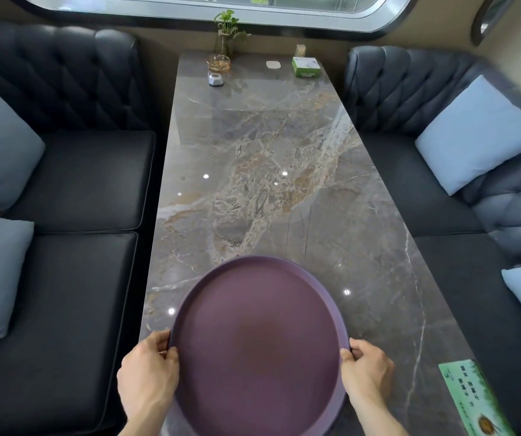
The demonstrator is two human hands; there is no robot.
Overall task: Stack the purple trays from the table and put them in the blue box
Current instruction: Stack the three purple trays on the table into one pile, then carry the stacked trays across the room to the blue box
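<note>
A round purple tray is at the near end of the marble table. My left hand grips its left rim and my right hand grips its right rim, thumbs over the edge. Whether more than one tray is in the stack under it I cannot tell. No blue box is in view.
Dark tufted sofas with pale blue cushions flank the table. At the far end stand a plant in a glass vase, a glass ashtray, a small grey device and a green tissue box. A green card lies at the near right.
</note>
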